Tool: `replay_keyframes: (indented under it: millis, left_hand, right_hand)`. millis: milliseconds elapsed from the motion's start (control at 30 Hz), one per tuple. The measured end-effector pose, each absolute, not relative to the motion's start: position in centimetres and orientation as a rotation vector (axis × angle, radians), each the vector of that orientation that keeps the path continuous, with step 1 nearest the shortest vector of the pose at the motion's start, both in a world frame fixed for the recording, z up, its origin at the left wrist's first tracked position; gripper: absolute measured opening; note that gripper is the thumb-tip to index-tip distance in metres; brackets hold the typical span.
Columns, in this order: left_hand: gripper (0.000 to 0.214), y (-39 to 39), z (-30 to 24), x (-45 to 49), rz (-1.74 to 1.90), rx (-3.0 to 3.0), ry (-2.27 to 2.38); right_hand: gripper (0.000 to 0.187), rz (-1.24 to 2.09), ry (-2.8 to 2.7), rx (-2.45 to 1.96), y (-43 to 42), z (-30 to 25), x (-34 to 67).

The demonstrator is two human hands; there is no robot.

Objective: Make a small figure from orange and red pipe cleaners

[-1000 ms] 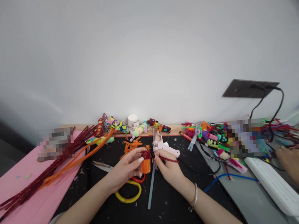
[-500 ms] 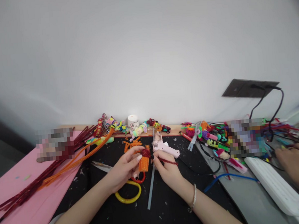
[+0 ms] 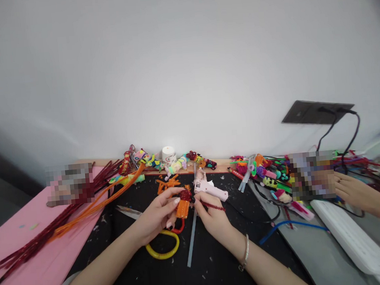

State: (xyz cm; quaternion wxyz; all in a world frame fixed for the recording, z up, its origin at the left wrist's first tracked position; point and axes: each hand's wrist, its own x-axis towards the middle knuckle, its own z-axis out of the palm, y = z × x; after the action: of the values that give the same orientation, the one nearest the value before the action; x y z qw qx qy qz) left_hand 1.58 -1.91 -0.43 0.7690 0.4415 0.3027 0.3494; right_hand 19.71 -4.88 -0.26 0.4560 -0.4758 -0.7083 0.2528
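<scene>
My left hand [image 3: 161, 211] is closed around a small pipe-cleaner figure, with an orange body [image 3: 182, 209] and a dark red band [image 3: 186, 195] near its top. At the figure's right side, the thumb and fingertips of my right hand [image 3: 212, 213] pinch a dark red pipe cleaner [image 3: 214, 207], whose tail runs back over the hand. Scissors with a yellow handle [image 3: 164, 250] lie beneath my left hand. Just beyond my right hand rests a pale pink glue gun [image 3: 212, 189]. A translucent glue stick [image 3: 192, 240] lies on the black mat [image 3: 227, 263] between my forearms.
Orange pipe-cleaner pieces [image 3: 167, 184] lie behind my left hand. Long dark red pipe cleaners [image 3: 51, 226] cross a pink board [image 3: 16, 246] at left. Colourful figures and a white cup [image 3: 169, 155] line the wall. At right are a white device [image 3: 354, 239], cables and another person's hand [image 3: 355, 190].
My right fingertips have shifted slightly against the red band of the figure, which is still in my left hand. The other person's hand at right has moved left and away, toward the wall.
</scene>
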Motion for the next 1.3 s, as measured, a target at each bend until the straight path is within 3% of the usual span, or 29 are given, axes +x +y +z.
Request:
replay_keyframes:
  millis: [1300]
  left_hand:
    - [0.038,-1.91,0.12,1.78,0.726,0.845,0.675]
  right_hand:
    - [0.024,0.583,-1.750,-1.207,-4.83,-0.31,19.72]
